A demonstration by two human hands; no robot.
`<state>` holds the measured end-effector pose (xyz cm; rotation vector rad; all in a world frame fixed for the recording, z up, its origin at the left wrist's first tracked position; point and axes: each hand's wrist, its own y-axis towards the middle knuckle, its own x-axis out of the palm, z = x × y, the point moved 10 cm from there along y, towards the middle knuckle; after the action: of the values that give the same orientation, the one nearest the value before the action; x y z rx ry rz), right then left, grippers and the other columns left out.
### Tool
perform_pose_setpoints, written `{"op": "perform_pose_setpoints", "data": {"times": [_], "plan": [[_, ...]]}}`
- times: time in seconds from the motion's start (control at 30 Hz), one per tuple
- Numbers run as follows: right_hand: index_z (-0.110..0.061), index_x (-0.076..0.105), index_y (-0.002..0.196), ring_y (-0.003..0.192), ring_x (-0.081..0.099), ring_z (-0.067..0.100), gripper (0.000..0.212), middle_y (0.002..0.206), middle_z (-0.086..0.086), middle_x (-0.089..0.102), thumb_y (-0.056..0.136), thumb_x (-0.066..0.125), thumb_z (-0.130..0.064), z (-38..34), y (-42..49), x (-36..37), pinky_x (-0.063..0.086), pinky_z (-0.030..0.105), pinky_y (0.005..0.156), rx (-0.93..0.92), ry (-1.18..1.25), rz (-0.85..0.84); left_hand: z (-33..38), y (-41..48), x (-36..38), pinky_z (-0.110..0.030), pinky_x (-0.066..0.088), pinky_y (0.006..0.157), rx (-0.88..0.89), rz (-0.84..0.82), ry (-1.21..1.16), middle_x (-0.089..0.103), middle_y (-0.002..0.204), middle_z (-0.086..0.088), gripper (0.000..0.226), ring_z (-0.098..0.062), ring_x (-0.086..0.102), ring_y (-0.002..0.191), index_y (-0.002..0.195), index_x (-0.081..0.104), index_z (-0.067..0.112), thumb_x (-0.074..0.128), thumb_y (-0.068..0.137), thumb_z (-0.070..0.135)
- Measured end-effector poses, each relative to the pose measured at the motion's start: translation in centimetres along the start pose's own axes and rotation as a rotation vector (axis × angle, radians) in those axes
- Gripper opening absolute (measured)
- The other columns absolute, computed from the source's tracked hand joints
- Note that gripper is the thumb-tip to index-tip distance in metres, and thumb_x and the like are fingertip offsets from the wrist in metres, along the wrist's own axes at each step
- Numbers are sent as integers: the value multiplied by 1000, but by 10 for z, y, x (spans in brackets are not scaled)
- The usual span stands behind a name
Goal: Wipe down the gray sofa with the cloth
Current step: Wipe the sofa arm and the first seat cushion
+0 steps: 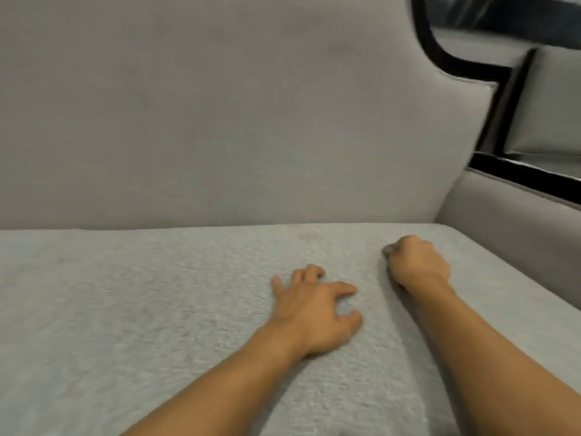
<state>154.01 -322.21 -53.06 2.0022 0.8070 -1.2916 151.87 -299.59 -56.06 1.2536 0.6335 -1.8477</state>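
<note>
The gray sofa fills the view, with its tall smooth backrest [220, 121] behind and a nubbly seat cushion [125, 309] in front. My left hand [314, 309] rests palm down on the middle of the seat, fingers spread and slightly bent, holding nothing. To its right, my right hand [418, 262] is curled into a fist pressed against the seat. A small dark gray bit of cloth [388, 249] pokes out at its fingertips; the rest of the cloth is hidden inside the fist.
The sofa's right armrest [503, 215] rises beside my right hand. A black-trimmed frame [518, 171] runs behind it, with another gray cushion [550, 105] at the far right. The seat stretches away to the left.
</note>
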Motion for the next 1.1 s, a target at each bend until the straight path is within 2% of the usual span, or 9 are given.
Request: {"op": "perform_pose_setpoints", "data": {"times": [0.07, 0.13, 0.23, 0.33, 0.4, 0.6, 0.8, 0.97, 1.1], "plan": [[-15, 67, 120, 116, 62, 39, 36, 126, 19, 64, 100, 51, -41, -72, -22, 20, 49, 40, 91, -121, 52, -41, -17, -20, -21, -51, 23, 122, 54, 15, -78, 42, 151, 4, 55, -21, 39, 141, 143, 51, 50, 54, 91, 64], [-16, 68, 117, 114, 63, 37, 35, 124, 17, 66, 100, 51, -42, -132, -54, 40, 50, 38, 90, -207, 95, -97, -59, -41, -48, -47, 30, 118, -2, 86, -11, 45, 150, 5, 55, -21, 43, 138, 143, 50, 49, 50, 91, 65], [-19, 67, 113, 111, 64, 35, 34, 119, 13, 68, 98, 51, -46, -226, -122, 65, 51, 37, 87, -442, 171, -176, -166, -86, -93, -59, 17, 120, -311, 154, 210, 34, 160, 1, 61, -23, 29, 148, 148, 39, 52, 43, 90, 72], [-27, 65, 110, 106, 64, 32, 28, 114, 6, 68, 97, 52, -48, -286, -182, 77, 49, 36, 81, -682, 135, -223, -247, -128, -105, -72, 5, 117, -526, 124, 220, 19, 168, -2, 67, -27, 12, 155, 152, 25, 58, 30, 90, 82], [-30, 66, 109, 106, 65, 29, 27, 112, 1, 70, 95, 54, -50, -292, -185, 77, 48, 35, 80, -674, 128, -217, -263, -138, -97, -75, -1, 115, -513, 99, 193, 10, 171, 0, 68, -28, 1, 157, 155, 15, 60, 22, 91, 83], [-22, 70, 104, 101, 64, 35, 30, 112, 12, 70, 100, 51, -45, -242, -124, 70, 47, 36, 78, -204, 186, -41, -261, -134, -88, -78, -16, 111, -463, 68, 220, -5, 173, -5, 69, -35, -14, 157, 158, 3, 55, 15, 95, 78], [-30, 68, 112, 102, 66, 28, 26, 111, 1, 71, 99, 52, -45, -361, -179, 102, 51, 35, 81, -590, 93, -141, -262, -135, -89, -79, -21, 106, -447, 74, 204, -5, 172, -10, 69, -39, -15, 156, 160, 5, 50, 16, 96, 76], [-24, 66, 96, 92, 65, 32, 28, 101, 7, 69, 99, 52, -48, -304, -147, 85, 50, 37, 71, -450, -4, -80, -265, -135, -88, -80, -18, 108, -432, 96, 163, -2, 172, -10, 69, -38, -12, 157, 160, 11, 50, 20, 96, 75], [-23, 59, 82, 82, 63, 28, 27, 85, 4, 66, 98, 56, -44, -300, -170, 89, 51, 37, 67, -612, -40, -139, -265, -132, -89, -80, -15, 108, -439, 120, 165, 4, 171, -10, 69, -39, -7, 156, 159, 16, 49, 22, 95, 74]]}}
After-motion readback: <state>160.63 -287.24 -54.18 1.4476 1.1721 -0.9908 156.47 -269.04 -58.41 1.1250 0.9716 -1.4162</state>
